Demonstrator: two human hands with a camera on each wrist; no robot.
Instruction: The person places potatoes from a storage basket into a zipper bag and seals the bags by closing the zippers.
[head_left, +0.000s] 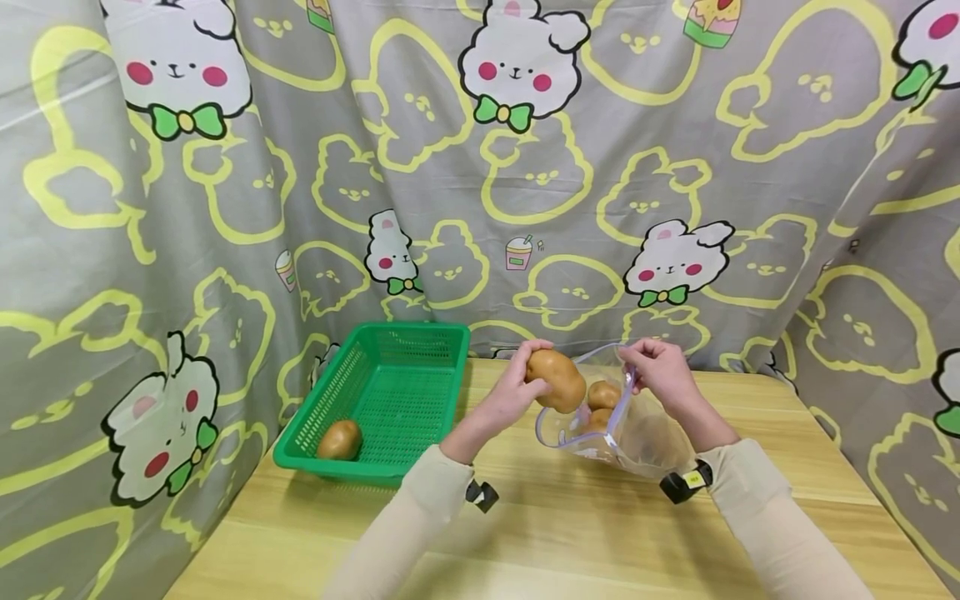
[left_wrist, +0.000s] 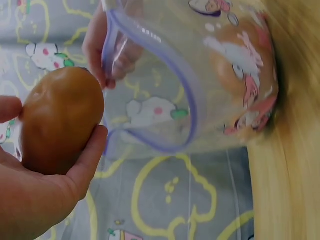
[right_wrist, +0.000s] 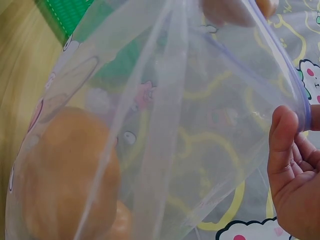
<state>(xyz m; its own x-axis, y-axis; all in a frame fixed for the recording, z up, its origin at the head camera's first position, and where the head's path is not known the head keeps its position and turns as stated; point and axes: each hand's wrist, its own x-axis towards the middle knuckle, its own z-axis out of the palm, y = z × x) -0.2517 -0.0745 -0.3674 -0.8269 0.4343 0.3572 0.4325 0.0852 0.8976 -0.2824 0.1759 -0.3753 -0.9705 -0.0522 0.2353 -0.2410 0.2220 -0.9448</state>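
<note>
My left hand [head_left: 516, 395] grips a smooth brown potato [head_left: 557, 381] at the mouth of a clear plastic zip bag [head_left: 651, 433] with a purple-edged opening. In the left wrist view the fingers curl round the sides of that potato [left_wrist: 62, 120]. With thumb and fingers, my right hand [head_left: 663, 375] pinches the bag's rim, and the mouth gapes toward the left hand. Inside the bag lie several potatoes [head_left: 603, 395]; one large potato [right_wrist: 72, 172] shows through the plastic in the right wrist view. Printed cartoon figures cover part of the bag's side [left_wrist: 245, 70].
A green plastic basket [head_left: 446, 417] stands on the left of the wooden table [head_left: 540, 533], with one potato [head_left: 340, 439] in its near left corner. Grey cartoon-printed curtain [head_left: 435, 167] hangs behind and along both sides of the table.
</note>
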